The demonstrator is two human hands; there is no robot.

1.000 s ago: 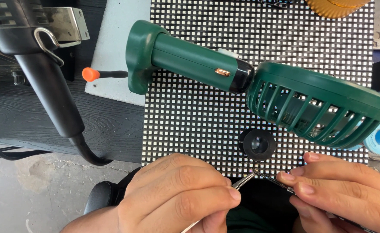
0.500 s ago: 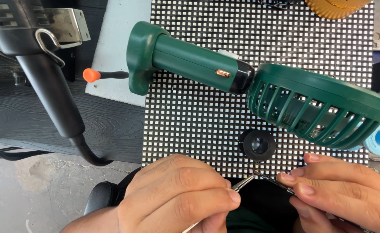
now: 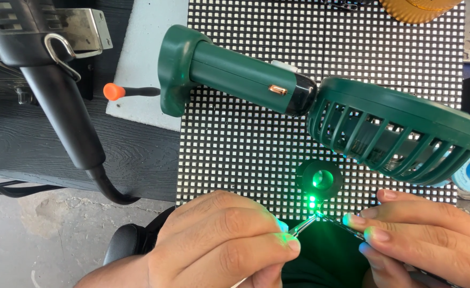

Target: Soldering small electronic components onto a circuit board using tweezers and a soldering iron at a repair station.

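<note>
Pinching thin tweezers (image 3: pixel 302 226), the left hand (image 3: pixel 219 245) meets the right hand (image 3: pixel 421 242), whose fingers grip a dark probe (image 3: pixel 337 223). Both work over a dotted LED panel (image 3: pixel 245 154) on a dark wooden bench (image 3: pixel 37 160), grey concrete floor (image 3: pixel 43 234) below.

left hand (image 3: pixel 229 242): fingers curled, pinching | right hand (image 3: pixel 421 240): fingers extended, pinching | fingertips nearly meeting

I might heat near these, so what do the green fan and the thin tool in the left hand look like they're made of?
Green fan: likely moulded plastic, matte dark green with soft highlights, slatted cage. Thin tool in the left hand: probably metal, since it is slim, silvery and reflecting green light.
</note>
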